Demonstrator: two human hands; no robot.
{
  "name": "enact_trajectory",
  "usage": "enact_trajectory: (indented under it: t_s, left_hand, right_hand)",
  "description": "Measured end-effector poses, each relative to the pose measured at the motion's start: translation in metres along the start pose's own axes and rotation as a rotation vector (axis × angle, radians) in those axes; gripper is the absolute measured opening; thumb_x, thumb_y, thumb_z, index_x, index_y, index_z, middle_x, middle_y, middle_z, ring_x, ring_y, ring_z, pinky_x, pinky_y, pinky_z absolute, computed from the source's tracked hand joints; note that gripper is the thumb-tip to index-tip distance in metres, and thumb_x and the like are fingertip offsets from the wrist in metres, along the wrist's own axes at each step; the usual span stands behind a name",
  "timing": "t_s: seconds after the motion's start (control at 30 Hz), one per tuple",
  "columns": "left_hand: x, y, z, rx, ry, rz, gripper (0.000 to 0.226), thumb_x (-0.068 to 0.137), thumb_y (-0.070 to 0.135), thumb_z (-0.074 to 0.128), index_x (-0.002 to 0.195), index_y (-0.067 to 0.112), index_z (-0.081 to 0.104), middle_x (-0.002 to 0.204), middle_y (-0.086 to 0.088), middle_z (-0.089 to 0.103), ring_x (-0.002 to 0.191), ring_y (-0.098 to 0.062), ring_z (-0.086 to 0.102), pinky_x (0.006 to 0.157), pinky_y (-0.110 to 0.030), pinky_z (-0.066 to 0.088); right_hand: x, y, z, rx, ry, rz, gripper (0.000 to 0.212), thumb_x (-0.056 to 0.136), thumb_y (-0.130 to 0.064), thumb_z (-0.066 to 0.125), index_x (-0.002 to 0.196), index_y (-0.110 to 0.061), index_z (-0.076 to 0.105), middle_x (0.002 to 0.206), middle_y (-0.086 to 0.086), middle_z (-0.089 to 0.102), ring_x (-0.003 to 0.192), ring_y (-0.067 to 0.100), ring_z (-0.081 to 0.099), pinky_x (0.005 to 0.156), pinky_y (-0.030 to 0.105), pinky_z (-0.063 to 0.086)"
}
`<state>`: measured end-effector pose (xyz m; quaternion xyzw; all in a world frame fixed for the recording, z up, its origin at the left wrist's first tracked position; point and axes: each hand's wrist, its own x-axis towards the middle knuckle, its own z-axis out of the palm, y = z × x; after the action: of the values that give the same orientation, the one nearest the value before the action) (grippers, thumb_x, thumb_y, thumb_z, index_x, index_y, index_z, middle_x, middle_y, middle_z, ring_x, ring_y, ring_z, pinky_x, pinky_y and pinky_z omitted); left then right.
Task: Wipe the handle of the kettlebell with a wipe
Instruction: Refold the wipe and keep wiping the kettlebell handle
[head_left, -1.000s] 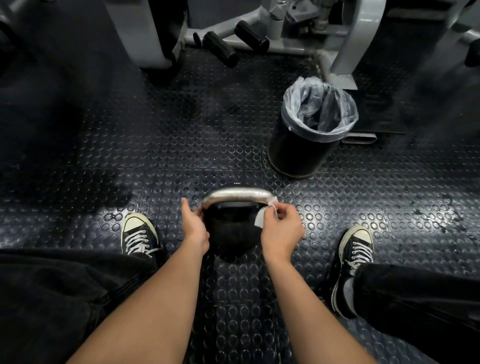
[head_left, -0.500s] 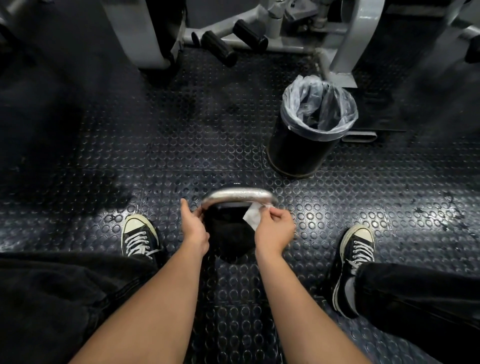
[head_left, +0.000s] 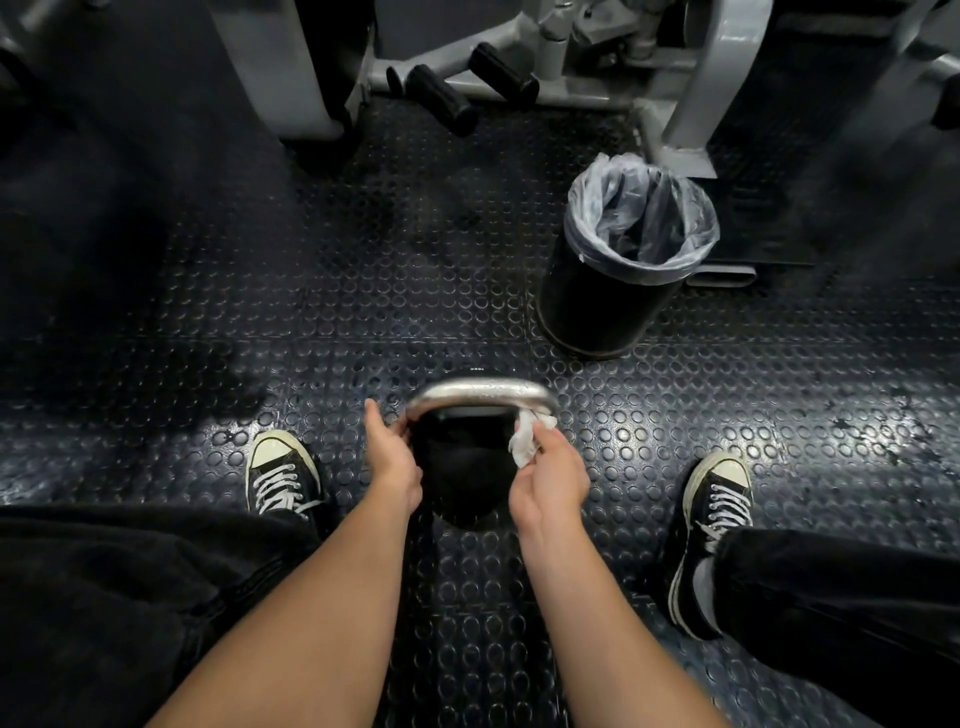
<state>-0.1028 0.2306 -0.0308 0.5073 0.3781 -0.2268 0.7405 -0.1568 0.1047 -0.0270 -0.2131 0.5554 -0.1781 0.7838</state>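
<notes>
So the kettlebell (head_left: 465, 467) sits on the floor between both shoes. Left hand (head_left: 390, 453) grip steadies the handle (head_left: 480, 392); right hand (head_left: 548, 475) grip pinches the wipe (head_left: 523, 439) against its right end.

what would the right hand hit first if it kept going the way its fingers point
Probably the right end of the kettlebell handle: the right hand already presses the wipe against it, so nothing lies between.

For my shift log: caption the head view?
Right hand presses wipe to kettlebell handle; left hand steadies it.
</notes>
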Motion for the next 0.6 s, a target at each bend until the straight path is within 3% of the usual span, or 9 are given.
enact_trajectory:
  t_s: [0.03, 0.13, 0.23, 0.37, 0.5, 0.53, 0.6]
  left_hand:
    - [-0.001, 0.000, 0.000, -0.001, -0.003, 0.000, 0.078, 0.101, 0.071, 0.027, 0.132, 0.009, 0.062, 0.121, -0.013, 0.067, 0.107, -0.027, 0.065, 0.098, -0.045, 0.048]
    - [-0.002, 0.002, 0.000, 0.013, 0.007, -0.005, 0.079, 0.100, 0.072, 0.027, 0.133, 0.009, 0.062, 0.129, -0.014, 0.066, 0.119, -0.030, 0.063, 0.112, -0.049, 0.041]
    - [-0.004, 0.003, 0.000, 0.038, 0.018, -0.010, 0.079, 0.100, 0.072, 0.027, 0.133, 0.009, 0.062, 0.124, -0.013, 0.068, 0.118, -0.030, 0.064, 0.096, -0.043, 0.048]
    - [-0.003, 0.001, 0.000, 0.030, 0.020, -0.007, 0.079, 0.099, 0.073, 0.028, 0.131, 0.010, 0.064, 0.125, -0.013, 0.068, 0.115, -0.029, 0.064, 0.086, -0.041, 0.054]
    - [-0.001, 0.001, 0.000, -0.009, 0.021, -0.003, 0.081, 0.097, 0.074, 0.029, 0.133, 0.011, 0.062, 0.133, -0.014, 0.065, 0.122, -0.029, 0.060, 0.111, -0.052, 0.043]
    - [-0.001, 0.001, 0.000, -0.013, 0.024, -0.004, 0.081, 0.098, 0.074, 0.029, 0.132, 0.010, 0.062, 0.131, -0.014, 0.065, 0.119, -0.028, 0.061, 0.107, -0.050, 0.046]
    - [-0.001, 0.002, 0.001, -0.008, 0.015, -0.005, 0.079, 0.099, 0.073, 0.029, 0.129, 0.009, 0.063, 0.122, -0.013, 0.068, 0.107, -0.025, 0.064, 0.085, -0.042, 0.053]
  right_hand:
    - [0.001, 0.001, 0.002, 0.004, -0.012, 0.014, 0.022, 0.087, 0.007, 0.067, 0.108, 0.002, 0.063, 0.100, 0.011, 0.070, 0.094, 0.018, 0.069, 0.092, 0.027, 0.049]
    - [0.005, 0.003, 0.008, 0.046, -0.054, 0.062, 0.026, 0.088, 0.009, 0.065, 0.113, 0.006, 0.060, 0.103, 0.011, 0.067, 0.093, 0.018, 0.068, 0.093, 0.029, 0.053]
    - [0.008, 0.003, 0.000, 0.038, -0.079, 0.111, 0.025, 0.090, 0.005, 0.064, 0.114, 0.006, 0.061, 0.112, 0.016, 0.069, 0.102, 0.019, 0.068, 0.094, 0.028, 0.052]
    - [0.009, 0.002, 0.001, 0.080, -0.104, 0.113, 0.024, 0.092, 0.006, 0.062, 0.115, 0.008, 0.060, 0.117, 0.018, 0.067, 0.099, 0.018, 0.068, 0.079, 0.023, 0.056]
    - [0.006, 0.002, 0.012, 0.076, -0.123, 0.104, 0.013, 0.093, 0.009, 0.056, 0.105, 0.007, 0.060, 0.109, 0.018, 0.065, 0.094, 0.020, 0.068, 0.088, 0.030, 0.056]
    - [0.005, 0.001, 0.010, 0.061, -0.116, 0.109, 0.013, 0.093, 0.009, 0.057, 0.106, 0.007, 0.060, 0.110, 0.017, 0.065, 0.095, 0.019, 0.067, 0.086, 0.029, 0.055]
    - [0.007, 0.000, 0.003, 0.042, -0.098, 0.124, 0.016, 0.092, 0.007, 0.058, 0.108, 0.007, 0.060, 0.112, 0.017, 0.065, 0.101, 0.018, 0.066, 0.083, 0.026, 0.053]
